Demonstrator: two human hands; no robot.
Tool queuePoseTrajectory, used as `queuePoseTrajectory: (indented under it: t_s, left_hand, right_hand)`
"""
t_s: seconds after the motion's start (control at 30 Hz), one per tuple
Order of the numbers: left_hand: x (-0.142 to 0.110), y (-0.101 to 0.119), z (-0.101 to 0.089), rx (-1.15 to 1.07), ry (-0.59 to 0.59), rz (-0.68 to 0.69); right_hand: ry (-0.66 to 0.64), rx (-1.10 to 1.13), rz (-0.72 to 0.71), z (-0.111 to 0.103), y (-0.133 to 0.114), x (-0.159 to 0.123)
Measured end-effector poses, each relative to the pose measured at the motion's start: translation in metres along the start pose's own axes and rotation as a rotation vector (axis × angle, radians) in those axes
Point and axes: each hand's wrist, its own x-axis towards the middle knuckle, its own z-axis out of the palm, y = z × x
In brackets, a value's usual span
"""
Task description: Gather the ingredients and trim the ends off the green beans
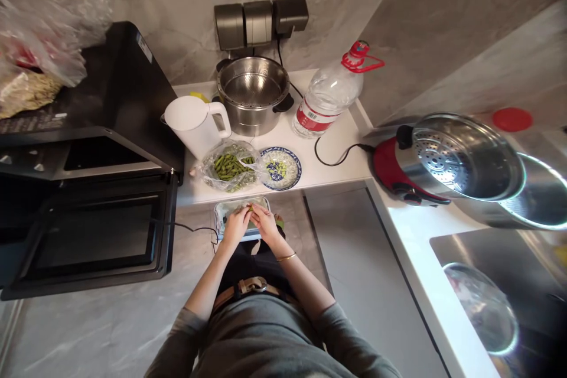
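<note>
My left hand (237, 224) and my right hand (265, 222) meet at the fingertips in front of the counter. Between them they pinch a small green bean pod (250, 208), partly covered by the fingers. Right below the hands is a lined bin (221, 208) with a pale rim. On the counter edge ahead lies a clear plastic bag (204, 174) with many green bean pods (231, 166) in it. To its right, a blue-and-white patterned plate (293, 172) carries several shelled green beans (276, 169).
A white pitcher (188, 124), a steel pot (252, 115) and a large water bottle (325, 97) stand behind the bag and plate. At left, a black oven's door (95, 236) hangs open. A red-based steamer (460, 153) and a sink (460, 242) are at right.
</note>
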Motion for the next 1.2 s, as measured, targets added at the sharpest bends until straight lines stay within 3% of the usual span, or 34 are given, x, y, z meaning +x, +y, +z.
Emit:
queuePoseTrajectory:
  t_s: [0.17,0.33,0.5,0.67,0.9,1.2]
  left_hand:
    - [-0.007,0.006,0.002,0.299,0.015,0.108]
    - [-0.010,0.010,0.009,0.362,0.034,0.149]
    - [-0.011,0.009,0.018,0.301,0.048,0.156]
    - [-0.012,-0.001,0.023,0.109,0.052,-0.001]
    - [-0.010,-0.012,0.022,-0.306,-0.033,-0.128]
    - [-0.016,-0.011,0.016,0.012,-0.020,0.109]
  right_hand:
    - [0.036,0.032,0.074,-0.009,-0.001,0.001]
    - [-0.006,0.125,0.103,-0.011,-0.001,0.000]
    - [0.041,0.180,0.025,-0.008,0.010,-0.004]
    - [0.022,0.224,-0.058,-0.002,0.020,-0.010]
    - [-0.002,0.205,0.010,-0.001,0.012,-0.011]
    - [0.029,0.121,0.033,-0.003,0.008,-0.010]
